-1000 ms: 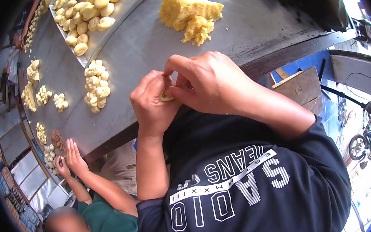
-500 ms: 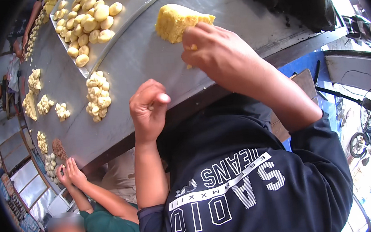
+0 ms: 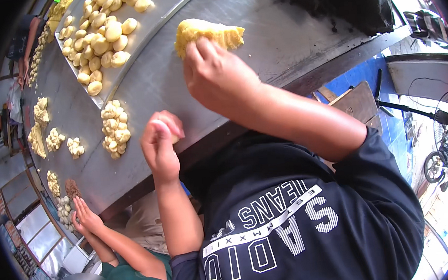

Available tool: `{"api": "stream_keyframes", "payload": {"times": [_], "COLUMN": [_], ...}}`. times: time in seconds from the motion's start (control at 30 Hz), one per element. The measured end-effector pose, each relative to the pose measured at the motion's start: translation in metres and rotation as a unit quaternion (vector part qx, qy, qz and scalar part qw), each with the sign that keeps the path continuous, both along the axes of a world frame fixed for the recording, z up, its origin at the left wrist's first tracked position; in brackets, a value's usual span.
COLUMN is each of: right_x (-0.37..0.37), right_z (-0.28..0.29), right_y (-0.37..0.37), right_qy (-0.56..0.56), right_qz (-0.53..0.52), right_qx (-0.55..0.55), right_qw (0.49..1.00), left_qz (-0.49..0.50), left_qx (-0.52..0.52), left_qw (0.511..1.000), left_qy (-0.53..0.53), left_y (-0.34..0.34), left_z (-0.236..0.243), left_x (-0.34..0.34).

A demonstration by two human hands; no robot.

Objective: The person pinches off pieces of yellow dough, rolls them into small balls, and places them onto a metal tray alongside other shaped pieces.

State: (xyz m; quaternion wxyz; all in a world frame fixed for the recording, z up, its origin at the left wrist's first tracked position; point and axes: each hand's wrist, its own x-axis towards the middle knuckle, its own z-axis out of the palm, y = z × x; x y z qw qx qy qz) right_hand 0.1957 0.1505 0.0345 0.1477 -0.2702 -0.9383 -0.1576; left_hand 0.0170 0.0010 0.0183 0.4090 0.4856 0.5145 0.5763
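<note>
My right hand reaches onto a rough yellow lump of dough-like paste on the metal table, fingertips curled and pinched into its near side, partly hiding it. Below and left of it, my left hand is closed near the table's front edge around a small pale dough piece, only just visible between the fingers. To the left lie a cluster of small cream dough balls and a metal tray of larger rounded pieces.
More dough piles and a brown crumbly heap lie along the left. A co-worker's hands are at lower left, another person's arm at upper left. A dark bundle sits back right; a bicycle stands beyond.
My hands have parted: my right moved up to the yellow lump, then slightly left along it. My left stayed lower, turning slightly. The co-worker's hands came closer together.
</note>
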Motion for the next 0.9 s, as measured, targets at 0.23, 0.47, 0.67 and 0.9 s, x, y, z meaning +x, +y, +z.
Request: {"api": "stream_keyframes", "payload": {"times": [0.23, 0.47, 0.67, 0.9], "right_x": [0.056, 0.056, 0.067, 0.078], "right_z": [0.010, 0.007, 0.015, 0.000], "right_y": [0.000, 0.026, 0.023, 0.009], "right_qy": [0.161, 0.172, 0.163, 0.165], "right_qz": [0.116, 0.077, 0.128, 0.125], "right_qx": [-0.269, -0.191, -0.287, -0.340], "right_qw": [0.942, 0.963, 0.935, 0.917], "left_qz": [0.001, 0.058, -0.074, 0.044], "left_qx": [-0.020, 0.028, -0.066, -0.069], "left_qw": [0.896, 0.930, 0.941, 0.987], "left_qy": [0.443, 0.361, 0.325, 0.135], "left_y": [-0.007, 0.008, 0.002, -0.017], "left_z": [0.030, 0.005, 0.028, -0.013], "left_x": [0.011, 0.011, -0.018, -0.007]}}
